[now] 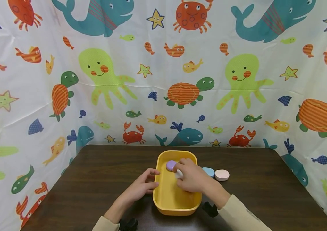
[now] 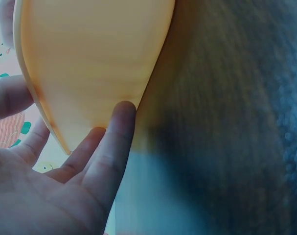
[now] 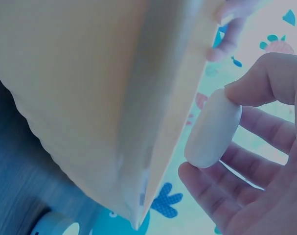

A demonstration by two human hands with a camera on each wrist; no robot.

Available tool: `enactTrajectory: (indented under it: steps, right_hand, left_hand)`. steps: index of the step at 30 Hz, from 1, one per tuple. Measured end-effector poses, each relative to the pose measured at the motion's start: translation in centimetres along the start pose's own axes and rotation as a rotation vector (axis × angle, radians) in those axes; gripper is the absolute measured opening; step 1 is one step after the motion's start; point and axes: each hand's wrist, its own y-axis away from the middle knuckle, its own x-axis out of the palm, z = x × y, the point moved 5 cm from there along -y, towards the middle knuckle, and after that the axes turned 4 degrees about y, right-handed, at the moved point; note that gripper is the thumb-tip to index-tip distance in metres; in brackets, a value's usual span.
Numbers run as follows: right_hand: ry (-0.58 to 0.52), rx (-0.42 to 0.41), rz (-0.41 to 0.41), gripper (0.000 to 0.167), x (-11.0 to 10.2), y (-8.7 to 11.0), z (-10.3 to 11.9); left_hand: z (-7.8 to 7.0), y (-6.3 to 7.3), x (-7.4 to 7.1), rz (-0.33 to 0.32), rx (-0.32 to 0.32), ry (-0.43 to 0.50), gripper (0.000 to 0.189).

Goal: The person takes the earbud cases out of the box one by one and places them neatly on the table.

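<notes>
The right hand [image 1: 190,177] pinches a white oval piece [image 3: 214,128] between thumb and fingers, holding it over the interior of the yellow tray [image 1: 173,197]; the left hand [image 1: 141,186], fingers extended and spread, touches the tray's left side and grips nothing. A purple piece [image 1: 171,165] lies inside the tray at its far end. Outside, right of the tray, a blue piece [image 1: 209,172] and a pink piece [image 1: 222,175] lie side by side on the dark surface [image 1: 111,173].
</notes>
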Motion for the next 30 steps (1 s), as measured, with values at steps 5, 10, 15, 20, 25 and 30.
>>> enactTrajectory:
  steps: [5,10,15,20,25,30]
  right_hand:
    - [-0.009,0.004,-0.029,0.029,-0.5,0.5,-0.4]
    - [-0.017,0.001,-0.047,0.027,-0.6,0.9,-1.0]
    - [-0.030,0.015,-0.063,0.027,-0.6,1.3,-1.6]
    - [-0.042,0.036,-0.060,0.028,-0.8,1.7,-2.3]
    - [-0.053,0.074,-0.049,0.032,-0.6,2.1,-3.2]
    - [-0.076,0.093,-0.040,0.035,-0.3,2.3,-3.7]
  left_hand:
    - [-0.1,-0.1,0.0,0.003,0.007,-0.002,0.045]
    - [-0.1,-0.1,0.0,-0.001,0.005,-0.003,0.044]
    - [-0.3,-0.1,0.0,-0.003,0.006,-0.009,0.044]
    - [-0.2,-0.2,0.0,-0.007,0.006,-0.011,0.043]
    - [0.0,-0.2,0.0,-0.009,0.001,-0.010,0.043]
    - [0.3,-0.1,0.1,-0.015,0.000,0.001,0.043]
